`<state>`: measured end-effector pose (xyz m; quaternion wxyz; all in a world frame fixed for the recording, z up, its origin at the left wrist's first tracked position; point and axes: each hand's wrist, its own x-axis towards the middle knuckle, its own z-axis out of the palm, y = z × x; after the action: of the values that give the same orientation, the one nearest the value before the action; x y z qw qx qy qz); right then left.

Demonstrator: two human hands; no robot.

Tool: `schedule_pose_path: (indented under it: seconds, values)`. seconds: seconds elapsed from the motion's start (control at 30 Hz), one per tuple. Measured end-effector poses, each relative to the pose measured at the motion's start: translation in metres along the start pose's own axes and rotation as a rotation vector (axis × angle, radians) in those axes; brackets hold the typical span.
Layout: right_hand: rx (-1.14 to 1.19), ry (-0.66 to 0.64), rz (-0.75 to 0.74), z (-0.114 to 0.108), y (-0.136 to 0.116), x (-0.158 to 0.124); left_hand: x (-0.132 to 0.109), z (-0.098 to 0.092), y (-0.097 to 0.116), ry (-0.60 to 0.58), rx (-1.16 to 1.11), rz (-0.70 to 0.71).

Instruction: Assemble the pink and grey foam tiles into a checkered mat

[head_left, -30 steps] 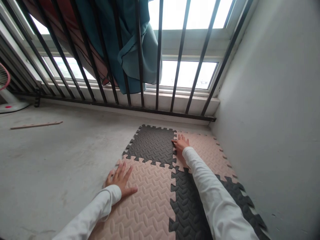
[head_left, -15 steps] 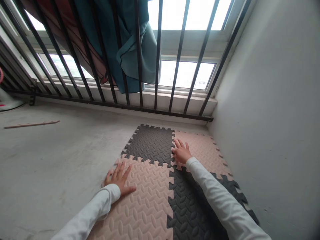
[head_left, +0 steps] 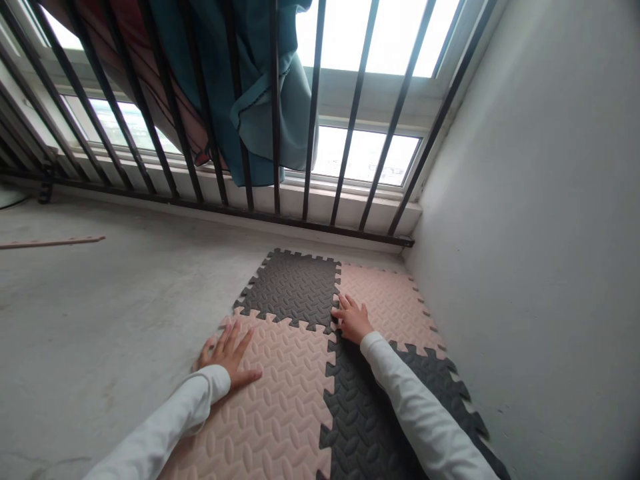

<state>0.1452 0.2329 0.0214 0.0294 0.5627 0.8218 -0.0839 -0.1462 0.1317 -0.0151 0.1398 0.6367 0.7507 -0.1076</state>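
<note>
My left hand [head_left: 227,357] lies flat with spread fingers on the left edge of the near pink foam tile [head_left: 270,400]. My right hand [head_left: 353,319] rests, fingers stretched out, on the near left corner of the far pink foam tile [head_left: 387,297], by the toothed seam with the far dark grey foam tile [head_left: 295,285]. Beneath my right forearm is the near dark grey foam tile [head_left: 365,413]. The tiles meet in a checker pattern with their jigsaw edges together. Neither hand grips anything.
A black metal railing [head_left: 280,219] runs along the far side, with teal cloth [head_left: 260,133] hanging behind its bars, before the windows. A white wall [head_left: 540,233] borders the tiles on the right. On the concrete floor [head_left: 100,347] lies a thin pinkish strip [head_left: 55,243].
The view has turned slightly, so the tiles and railing sit further left. My right hand has slid a little toward me along the tile seam. My left hand stays on its tile.
</note>
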Motion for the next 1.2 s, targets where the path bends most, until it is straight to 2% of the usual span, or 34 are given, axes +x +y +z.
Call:
schedule_pose_path:
  seconds: [0.2, 0.33, 0.43, 0.5, 0.6, 0.7, 0.77, 0.87, 0.93, 1.0, 1.1, 1.2]
  values:
    - [0.022, 0.009, -0.065, 0.002, -0.008, -0.008, 0.004, 0.007, -0.004, 0.028, 0.001, -0.001]
    - [0.095, -0.046, -0.009, 0.008, -0.012, -0.013, 0.002, 0.003, -0.002, 0.010, 0.026, -0.004]
    - [0.085, -0.033, -0.071, 0.010, -0.017, -0.018, 0.000, 0.000, 0.000, 0.003, 0.028, -0.003]
    - [0.108, -0.041, -0.058, 0.009, -0.022, -0.022, -0.001, -0.001, 0.000, 0.012, 0.025, -0.005]
    - [0.126, -0.073, 0.003, 0.006, -0.029, -0.033, 0.000, 0.000, 0.000, 0.025, 0.027, -0.001]
    - [0.086, -0.033, -0.061, 0.005, -0.035, -0.047, 0.001, 0.001, 0.000, 0.024, 0.031, -0.002]
    - [0.101, -0.042, -0.039, 0.006, -0.040, -0.060, 0.002, 0.001, -0.001, 0.021, 0.033, 0.002]
    - [0.154, -0.062, 0.063, 0.007, -0.045, -0.091, 0.002, 0.000, -0.001, 0.030, 0.027, 0.013]
    - [0.178, 0.020, 0.117, 0.007, -0.042, -0.122, 0.002, 0.001, -0.002, 0.045, 0.022, 0.013]
    - [0.221, 0.077, 0.236, 0.007, -0.036, -0.162, 0.003, 0.003, -0.003, 0.062, 0.023, 0.012]
    - [0.295, 0.020, 0.472, 0.011, -0.025, -0.228, 0.002, 0.003, -0.001, 0.092, 0.003, -0.004]
    - [0.299, -0.067, 0.568, 0.018, -0.020, -0.282, -0.009, -0.002, 0.010, 0.132, -0.049, -0.059]
